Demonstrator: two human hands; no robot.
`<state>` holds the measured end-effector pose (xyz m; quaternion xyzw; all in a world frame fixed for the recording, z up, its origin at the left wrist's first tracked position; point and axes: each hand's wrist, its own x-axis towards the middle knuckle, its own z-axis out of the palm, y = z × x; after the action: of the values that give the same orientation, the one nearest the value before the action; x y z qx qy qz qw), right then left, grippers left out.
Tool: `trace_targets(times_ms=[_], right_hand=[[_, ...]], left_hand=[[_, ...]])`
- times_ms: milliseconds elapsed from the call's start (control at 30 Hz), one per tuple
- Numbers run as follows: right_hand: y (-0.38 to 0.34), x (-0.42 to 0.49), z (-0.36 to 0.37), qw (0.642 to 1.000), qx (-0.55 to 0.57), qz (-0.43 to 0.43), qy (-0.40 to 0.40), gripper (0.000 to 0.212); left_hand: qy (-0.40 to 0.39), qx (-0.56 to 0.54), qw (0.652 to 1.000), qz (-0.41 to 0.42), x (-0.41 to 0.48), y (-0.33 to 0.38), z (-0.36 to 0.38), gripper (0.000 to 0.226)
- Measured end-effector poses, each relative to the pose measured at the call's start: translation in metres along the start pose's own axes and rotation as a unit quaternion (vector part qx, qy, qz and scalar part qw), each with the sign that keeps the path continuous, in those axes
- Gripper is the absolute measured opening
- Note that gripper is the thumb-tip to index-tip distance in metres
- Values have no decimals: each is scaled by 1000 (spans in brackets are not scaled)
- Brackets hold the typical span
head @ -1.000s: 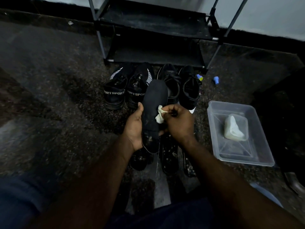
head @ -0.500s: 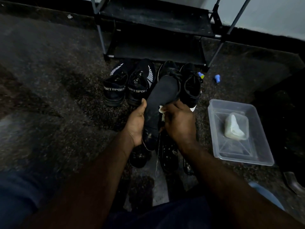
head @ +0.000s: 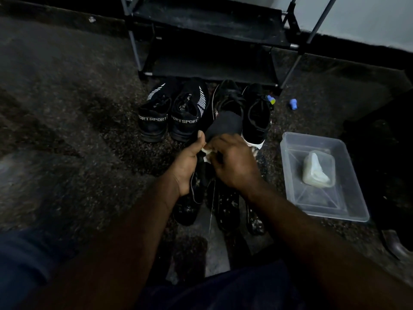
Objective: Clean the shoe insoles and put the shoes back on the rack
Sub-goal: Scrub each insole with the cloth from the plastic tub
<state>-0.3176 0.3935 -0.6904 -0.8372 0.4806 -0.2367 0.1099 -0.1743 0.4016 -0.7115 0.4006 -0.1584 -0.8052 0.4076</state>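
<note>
Before shoe rack: left hand grips black insole, right hand pinches white cloth against it

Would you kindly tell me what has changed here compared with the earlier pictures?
The insole has tipped right at the top and now looks bent over. The right hand, pinching the white cloth, slid across it toward the left thumb, hiding most of the cloth. The left hand still grips the insole; shoes, rack and plastic tub stayed put.
</note>
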Motion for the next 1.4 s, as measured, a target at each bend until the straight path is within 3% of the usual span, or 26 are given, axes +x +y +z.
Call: trace_targets(times_ms=[233,400,600,833,1067,1233,1400], right_hand=[[17,-11,-9,999,-28,31,5,13],[-4,2,-3,999,4,33,39,19],[-5,7,2,1000,-4,18,12,20],[-8,6,-3,999,-6,49,15,15],[-9,5,3,1000,-10,15,10,18],[1,-4,1,999,0,50,10,17],[-13,15,2,997,23,71,35,18]], left_hand=[[7,3,1000,7,9,6,-11,64],[16,-2,1000,-2,11,-6,-8,60],[2,-23,1000,4,13,1,-16,79],[22,16,1000,14,16,-11,-10,66],[33,3,999,23,13,0,-16,90],[29,-35,999,20,14,-1,-15,73],[54,20,998,33,15,-7,-9,68]])
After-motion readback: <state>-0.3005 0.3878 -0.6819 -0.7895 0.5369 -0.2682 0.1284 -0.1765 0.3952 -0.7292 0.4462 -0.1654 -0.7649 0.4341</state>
